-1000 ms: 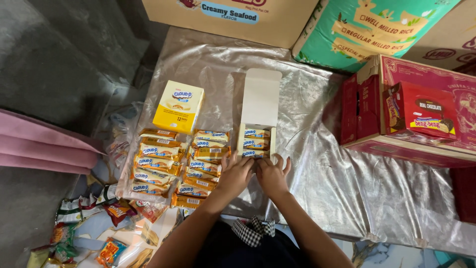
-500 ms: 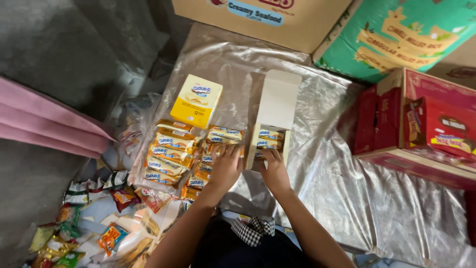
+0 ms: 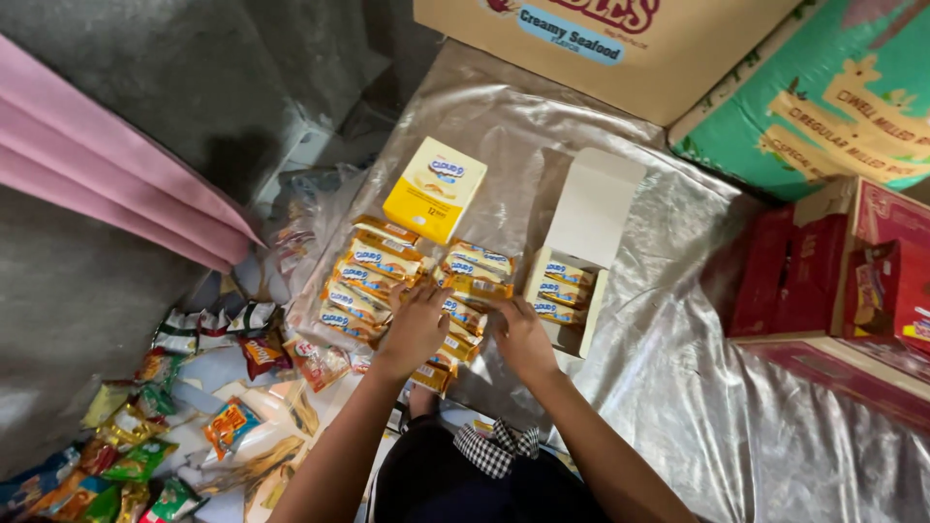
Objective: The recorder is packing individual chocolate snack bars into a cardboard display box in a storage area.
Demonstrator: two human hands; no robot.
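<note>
White open carton (image 3: pixel 578 254) part-filled with snack packets (image 3: pixel 563 288); both hands' fingers (image 3: pixel 433 293) spread on loose packets (image 3: pixel 387 274).

Glossy plastic snack wrappers (image 3: pixel 387 281) on crinkled, shiny silver foil sheet (image 3: pixel 678 387) – matt cardboard box (image 3: pixel 581 232) beside

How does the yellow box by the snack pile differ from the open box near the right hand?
The closed yellow box is shut and lies flat beyond the loose packets; the open box has its white lid flipped up. The yellow box hides its contents; the open box shows packets inside. Both rest on the silver sheet.
</note>
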